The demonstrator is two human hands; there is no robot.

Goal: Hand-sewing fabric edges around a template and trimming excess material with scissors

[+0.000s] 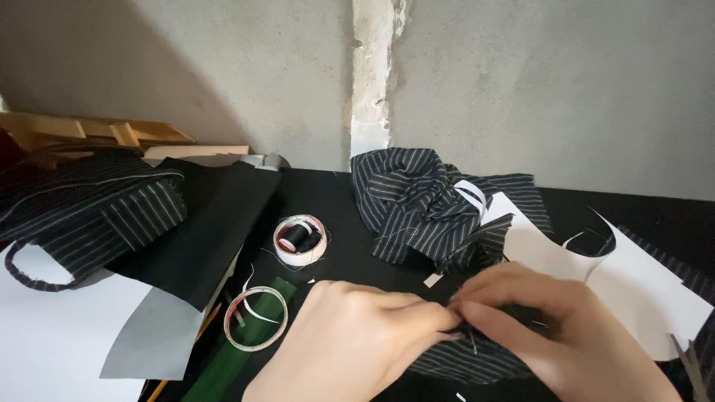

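1. The left hand and the right hand sit lowest in view, closest to the camera, fingertips meeting at the middle of the frame.
2. Both hands pinch a piece of dark pinstriped fabric, which lies on the black counter beneath and between them; the left hand's fingers close on its edge, and the right hand's fingers curl over the same spot.
3. Just behind the hands, a crumpled heap of the same striped cloth rests on the counter, partly over a white paper pattern piece.
4. To the left of the left hand, a thin roll of tape lies on a green ruler, with a pencil beside it.
5. Farther back, a second tape roll holds a spool of black thread in its centre.
6. At far left, a folded striped garment overlaps a sheet of black fabric and a grey sheet.
7. Scissors show partly at the right edge.
8. Wooden strips lean against the grey concrete wall.
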